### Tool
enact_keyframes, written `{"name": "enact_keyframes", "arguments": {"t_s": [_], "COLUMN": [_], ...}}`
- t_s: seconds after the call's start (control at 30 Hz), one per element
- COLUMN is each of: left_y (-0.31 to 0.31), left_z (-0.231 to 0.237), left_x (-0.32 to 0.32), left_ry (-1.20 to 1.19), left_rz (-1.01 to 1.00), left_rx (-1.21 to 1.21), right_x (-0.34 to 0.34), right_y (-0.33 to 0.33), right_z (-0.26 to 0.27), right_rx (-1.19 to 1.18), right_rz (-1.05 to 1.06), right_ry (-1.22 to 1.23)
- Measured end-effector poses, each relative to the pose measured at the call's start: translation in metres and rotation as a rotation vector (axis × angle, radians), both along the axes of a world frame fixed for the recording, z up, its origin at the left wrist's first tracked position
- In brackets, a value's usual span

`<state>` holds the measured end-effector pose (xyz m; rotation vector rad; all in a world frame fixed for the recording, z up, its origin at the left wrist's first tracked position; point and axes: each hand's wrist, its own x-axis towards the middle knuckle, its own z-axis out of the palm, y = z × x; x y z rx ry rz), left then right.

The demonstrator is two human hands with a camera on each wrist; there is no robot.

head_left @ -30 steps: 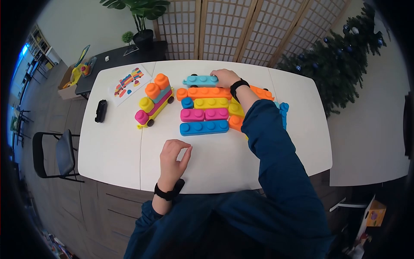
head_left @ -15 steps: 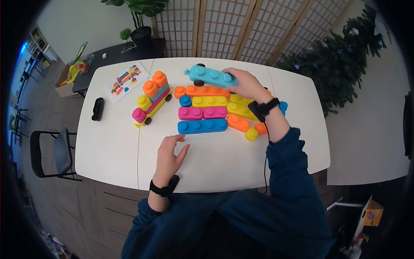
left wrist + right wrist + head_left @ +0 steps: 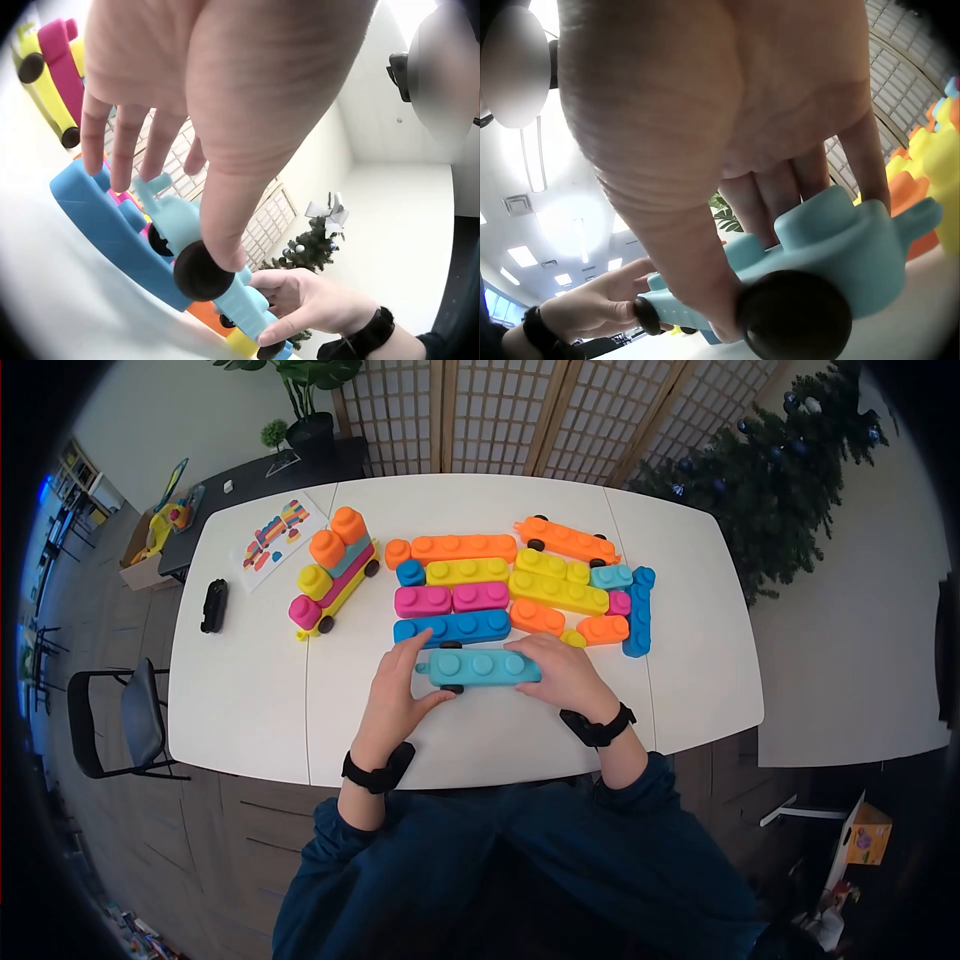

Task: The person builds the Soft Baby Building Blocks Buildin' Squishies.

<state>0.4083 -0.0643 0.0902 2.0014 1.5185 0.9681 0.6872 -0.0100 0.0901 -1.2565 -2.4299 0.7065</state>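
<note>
A light-blue wheeled toy base point(image 3: 482, 667) with round studs and black wheels lies crosswise close to the table's near side, studs up. My right hand point(image 3: 575, 675) grips its right end, thumb on the near side and fingers on the far side. Around its left end, my left hand point(image 3: 388, 698) spreads with fingers fairly straight; the thumb point(image 3: 225, 240) overlaps a black wheel point(image 3: 202, 271) in the left wrist view. Just beyond the base lies a long blue block point(image 3: 455, 627). The right fingertips are partly hidden behind the base in the right wrist view.
Several coloured blocks form rows beyond the hands, with an orange wheeled base point(image 3: 567, 541) at the back. A built block car point(image 3: 336, 570) stands left, near a printed picture sheet point(image 3: 278, 540) and a black object point(image 3: 214, 606). All rest on the white table point(image 3: 240, 700).
My right hand has lifted the light-blue wheeled base from the back of the table and brought it to the near side. My left hand has opened wider and now flanks its left end.
</note>
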Motion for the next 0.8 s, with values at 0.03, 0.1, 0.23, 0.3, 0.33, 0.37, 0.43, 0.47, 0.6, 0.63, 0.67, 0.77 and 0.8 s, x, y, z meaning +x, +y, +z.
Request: {"name": "enact_keyframes", "arguments": {"t_s": [0.03, 0.1, 0.23, 0.3, 0.33, 0.37, 0.43, 0.47, 0.6, 0.63, 0.67, 0.77, 0.8], "left_y": [0.000, -0.001, 0.000, 0.000, 0.001, 0.001, 0.003, 0.003, 0.006, 0.006, 0.006, 0.006, 0.006], "left_z": [0.000, -0.002, -0.016, -0.017, -0.017, -0.016, -0.016, -0.018, -0.020, -0.019, -0.017, -0.015, -0.015], "left_x": [0.001, 0.005, 0.009, 0.011, 0.012, 0.011, 0.009, 0.008, 0.008, 0.008, 0.009, 0.009, 0.009], "left_ry": [0.001, 0.006, 0.100, 0.124, 0.123, 0.123, 0.125, 0.120, 0.126, 0.127, 0.125, 0.115, 0.108], "left_rz": [0.001, -0.082, -0.077, -0.061, -0.064, -0.065, -0.062, -0.064, -0.073, -0.076, -0.079, -0.080, -0.077], "left_rx": [0.000, -0.051, -0.099, -0.091, -0.094, -0.098, -0.100, -0.100, -0.061, -0.062, -0.068, -0.081, -0.085], "right_x": [0.000, -0.001, -0.004, -0.003, -0.001, 0.002, 0.007, 0.010, 0.023, 0.024, 0.024, 0.023, 0.023], "right_y": [-0.001, -0.003, -0.001, -0.001, -0.003, -0.006, -0.011, -0.013, -0.017, -0.017, -0.018, -0.017, -0.017], "right_z": [-0.003, -0.011, -0.024, -0.028, -0.029, -0.028, -0.024, -0.026, -0.031, -0.031, -0.031, -0.030, -0.029], "right_rx": [-0.018, -0.015, 0.052, 0.090, 0.125, 0.123, 0.104, 0.104, 0.014, 0.013, 0.012, 0.026, 0.021], "right_rz": [-0.010, -0.003, 0.025, 0.023, 0.018, 0.017, -0.031, -0.029, -0.165, -0.167, -0.170, -0.159, -0.158], "right_ry": [-0.022, -0.020, -0.017, 0.020, 0.056, 0.055, 0.210, 0.211, 0.318, 0.322, 0.323, 0.364, 0.370]}}
